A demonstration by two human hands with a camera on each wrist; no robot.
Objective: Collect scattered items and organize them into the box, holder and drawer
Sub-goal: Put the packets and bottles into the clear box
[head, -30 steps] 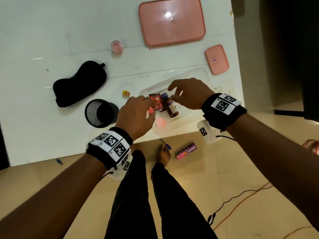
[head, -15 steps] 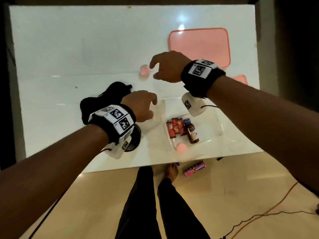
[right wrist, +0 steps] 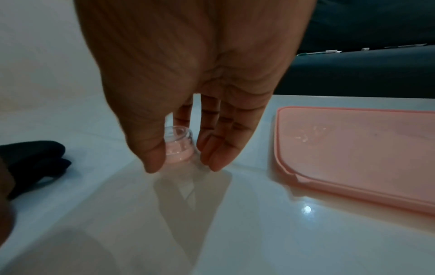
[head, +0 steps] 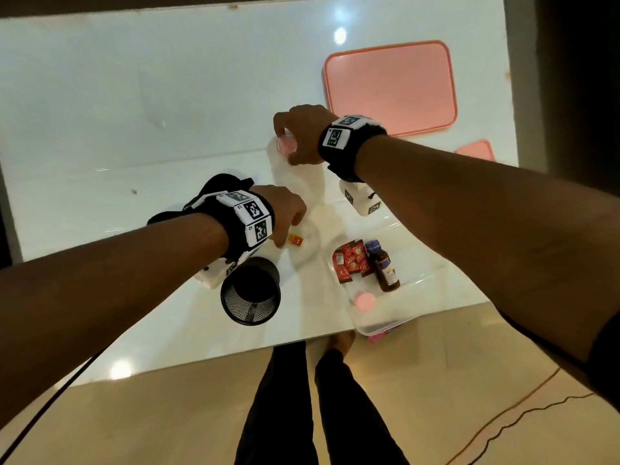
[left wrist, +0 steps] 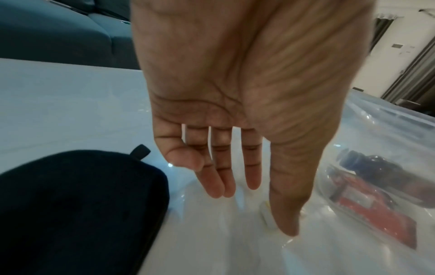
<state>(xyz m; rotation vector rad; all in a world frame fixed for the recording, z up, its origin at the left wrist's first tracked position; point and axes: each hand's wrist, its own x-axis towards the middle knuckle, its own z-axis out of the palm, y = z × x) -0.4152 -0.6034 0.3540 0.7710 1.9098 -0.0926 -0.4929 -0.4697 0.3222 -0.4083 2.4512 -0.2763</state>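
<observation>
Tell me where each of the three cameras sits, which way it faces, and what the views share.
Head: on the head, facing down at the white table; both forearms, left hand, right hand, legs and a bare foot show.
Left wrist: under the left palm, facing along straight fingers toward the clear box; only the hand shows.
Right wrist: under the right palm, facing the small pink jar in its grip; only the hand shows.
Shared: the black pouch appears in all three; the pink lid in head and right wrist.

Person seen from above: bare forearms, each wrist wrapped in a black band point(head: 349, 156) carrying white tiles printed with black square codes. A white camera pod point(head: 360, 199) hangs under each band. Black trousers point(head: 322, 414), bare feet.
</observation>
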